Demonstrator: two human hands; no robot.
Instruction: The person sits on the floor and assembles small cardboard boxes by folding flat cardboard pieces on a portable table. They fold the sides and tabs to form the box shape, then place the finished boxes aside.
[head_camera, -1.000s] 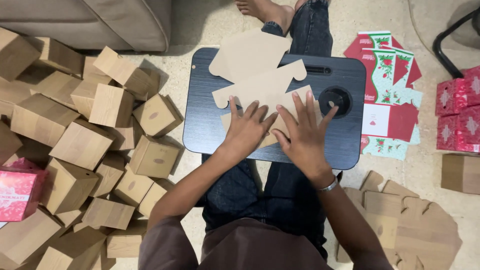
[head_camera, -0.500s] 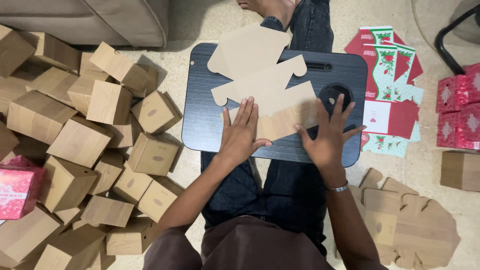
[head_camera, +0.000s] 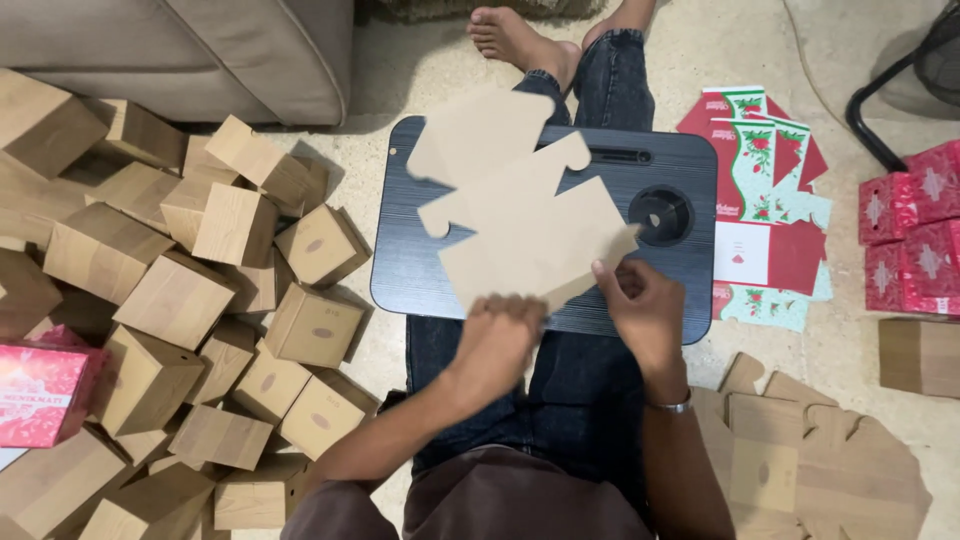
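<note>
A flat tan cardboard box blank (head_camera: 520, 205) lies over a dark lap tray (head_camera: 410, 250) that rests across my legs. My left hand (head_camera: 500, 335) grips the blank's near edge with curled fingers. At the blank's near right corner, my right hand (head_camera: 640, 305) pinches the edge between thumb and fingers. The near part of the blank is lifted a little off the tray. A round cup recess (head_camera: 660, 213) shows in the tray to the right of the blank.
Several folded tan boxes (head_camera: 220, 300) are heaped on the floor at left, with a red box (head_camera: 45, 390) among them. Red and green printed flat sheets (head_camera: 765, 200) lie at right, red boxes (head_camera: 910, 240) beyond, flat tan blanks (head_camera: 810, 450) at lower right. A sofa (head_camera: 200, 50) stands behind.
Both hands have gone from pressing flat on the blank to gripping its near edge. They drew back toward my body and the blank's near part has come up.
</note>
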